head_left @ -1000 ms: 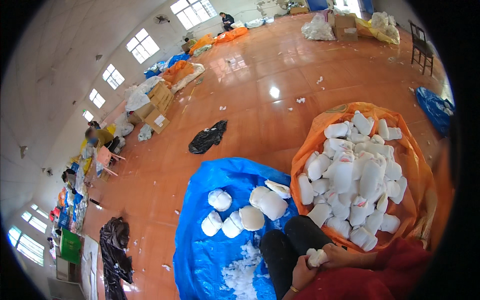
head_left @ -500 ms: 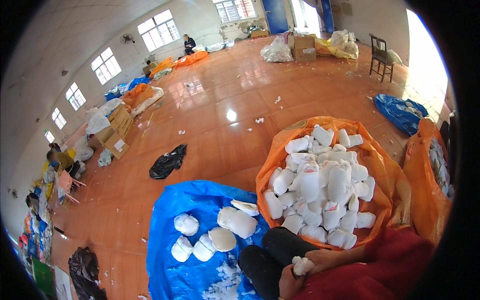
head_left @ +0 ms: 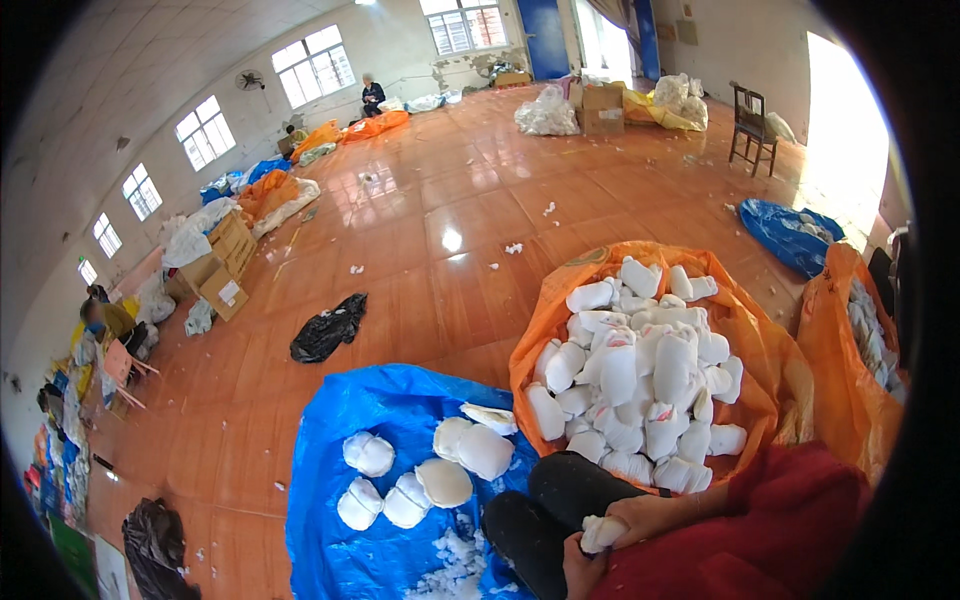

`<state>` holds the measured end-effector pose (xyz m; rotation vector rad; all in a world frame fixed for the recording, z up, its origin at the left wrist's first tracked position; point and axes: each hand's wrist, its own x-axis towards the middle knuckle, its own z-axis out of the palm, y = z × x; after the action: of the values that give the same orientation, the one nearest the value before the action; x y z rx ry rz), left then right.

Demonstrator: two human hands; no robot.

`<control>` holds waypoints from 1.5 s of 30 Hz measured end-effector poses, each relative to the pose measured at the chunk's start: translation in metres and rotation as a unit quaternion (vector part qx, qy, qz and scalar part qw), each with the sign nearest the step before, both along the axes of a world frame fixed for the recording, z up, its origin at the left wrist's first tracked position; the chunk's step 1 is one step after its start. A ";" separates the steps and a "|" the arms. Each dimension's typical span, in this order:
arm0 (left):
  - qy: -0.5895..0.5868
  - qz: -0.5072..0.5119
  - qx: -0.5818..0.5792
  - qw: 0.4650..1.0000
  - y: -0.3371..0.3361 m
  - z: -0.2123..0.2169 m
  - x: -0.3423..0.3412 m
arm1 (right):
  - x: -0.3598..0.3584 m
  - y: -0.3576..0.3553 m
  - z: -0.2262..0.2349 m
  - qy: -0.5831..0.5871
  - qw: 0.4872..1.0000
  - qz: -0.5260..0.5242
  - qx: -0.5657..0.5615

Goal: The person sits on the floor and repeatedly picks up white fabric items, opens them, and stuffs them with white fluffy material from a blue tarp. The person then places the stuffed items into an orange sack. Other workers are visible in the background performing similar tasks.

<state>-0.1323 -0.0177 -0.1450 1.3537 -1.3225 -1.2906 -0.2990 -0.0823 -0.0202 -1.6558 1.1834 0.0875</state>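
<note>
Right hand (head_left: 640, 517) closed around a small white stuffed piece (head_left: 603, 533), held low over the lap just beside a knee in dark trousers (head_left: 560, 495). Left hand (head_left: 580, 568) tucked under it at the lower edge, touching or nearly so; cannot tell whether gripping or merely propping. Could easily slip out, being soft and only pinched at one end, and would then roll off the knee onto the blue tarp (head_left: 350, 440) among the loose white fibre fill (head_left: 450, 575), where hard to pick out again. Could also shed stuffing if squeezed at an open seam, though no seam visible from here. Could get mixed up with finished ones, with so many look-alikes close by. Looks pale, plump and slightly crumpled, a stubby pillow-like shape, mostly hidden by fingers. Just beyond the knee, round white cushions (head_left: 485, 450) lying on the tarp in a loose cluster. To the right, touching the tarp's edge, an orange sack (head_left: 760, 400) heaped with similar white stuffed pieces. Further right, a second orange sack (head_left: 835, 320). Well apart on the tiled floor, a black bag (head_left: 328, 328), cardboard boxes (head_left: 222, 270) and a wooden chair (head_left: 750, 120).
</note>
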 end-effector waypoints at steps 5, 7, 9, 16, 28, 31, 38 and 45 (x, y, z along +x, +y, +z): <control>0.255 -0.151 0.177 0.939 -0.019 0.066 0.045 | -0.010 -0.019 -0.017 -0.056 0.994 0.082 0.042; 0.415 -0.134 0.327 0.838 -0.020 0.082 0.056 | 0.003 -0.023 -0.011 -0.034 0.988 0.128 0.073; 0.329 -0.193 0.313 0.870 -0.024 0.076 0.061 | 0.014 -0.024 -0.010 -0.001 0.983 0.159 0.089; 0.206 -0.222 0.159 0.940 -0.011 0.029 0.063 | 0.034 -0.011 0.001 0.042 0.978 0.201 0.036; -0.096 -0.021 0.000 0.995 0.019 -0.060 0.015 | 0.016 0.015 -0.040 0.061 0.994 0.058 -0.074; -0.150 0.067 0.017 0.986 0.023 -0.050 0.020 | 0.033 0.003 -0.042 0.055 0.992 0.078 -0.086; -0.066 0.020 0.035 0.997 0.015 0.019 0.031 | 0.021 0.003 -0.023 -0.035 0.989 0.117 -0.080; -0.094 -0.084 0.069 0.990 -0.005 0.055 0.021 | -0.028 -0.002 -0.049 -0.100 0.986 0.111 0.079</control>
<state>-0.1113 -0.0226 -0.0905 1.5161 -1.5277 -1.4177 -0.3267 -0.0847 -0.0692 -1.6102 0.8173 0.1471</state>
